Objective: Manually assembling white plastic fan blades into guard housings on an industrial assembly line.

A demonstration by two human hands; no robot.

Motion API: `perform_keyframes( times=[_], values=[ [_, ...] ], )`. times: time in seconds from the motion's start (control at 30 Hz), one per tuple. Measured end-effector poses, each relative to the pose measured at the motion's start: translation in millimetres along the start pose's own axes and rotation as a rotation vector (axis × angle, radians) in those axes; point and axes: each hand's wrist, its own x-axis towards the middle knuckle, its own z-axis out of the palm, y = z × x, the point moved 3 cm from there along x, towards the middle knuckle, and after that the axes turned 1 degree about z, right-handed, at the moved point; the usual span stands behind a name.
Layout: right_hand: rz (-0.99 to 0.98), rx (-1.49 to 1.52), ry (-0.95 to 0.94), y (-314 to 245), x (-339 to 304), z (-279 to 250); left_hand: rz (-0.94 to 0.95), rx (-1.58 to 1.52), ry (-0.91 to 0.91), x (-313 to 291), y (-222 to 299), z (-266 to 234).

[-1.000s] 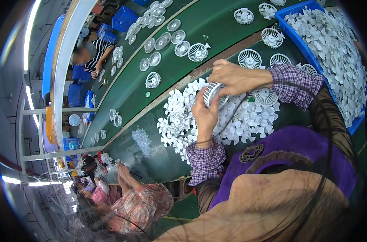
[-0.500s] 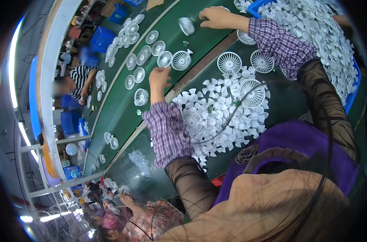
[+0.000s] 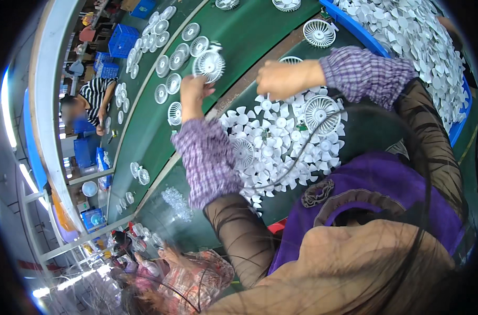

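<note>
Above the green belt [image 3: 239, 47], a white fan grille [image 3: 209, 64] is pinched at its rim by the left hand [image 3: 193, 89], while the right hand [image 3: 281, 79] is curled over loose blades [image 3: 273, 136], its grasp unclear; the grille is judged light, stiff, brittle-ribbed and best gripped by the rim.

From my remote seat, the right hand [image 3: 284, 79] curls over whatever it pinches, so I cannot tell what its fingers close on, and the left hand [image 3: 193, 89] covers the lower rim of the round fan grille [image 3: 209, 63] it holds up. Up and to the right of the right hand, the blue bin [image 3: 354, 29] of white fan blades [image 3: 407, 37] is cut off by the picture's dark rim. Below both hands, my own dark hair and purple clothing hide the near part of the surface [image 3: 160, 142], and the small clear heap [image 3: 177, 202] below the left hand is too blurred to name.
</note>
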Motion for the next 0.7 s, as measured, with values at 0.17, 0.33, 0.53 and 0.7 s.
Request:
perform_keyframes(
  times=[0.17,0.33,0.53,0.7],
  values=[
    [0.026,-0.155,-0.128,-15.3,8.8,49.1,0.224,-0.412,0.022,-122.4,14.1,-32.7],
    [0.044,-0.096,-0.139,-18.1,17.7,49.6,0.166,-0.837,-0.037,-203.5,-53.8,-20.7],
    [0.373,0.927,-0.198,40.8,41.8,34.4,0.152,-1.042,0.11,-247.5,-105.6,0.5],
    [0.506,0.594,0.02,80.9,19.6,25.8,0.162,-1.039,0.118,-242.0,-108.7,3.8]
  ],
)
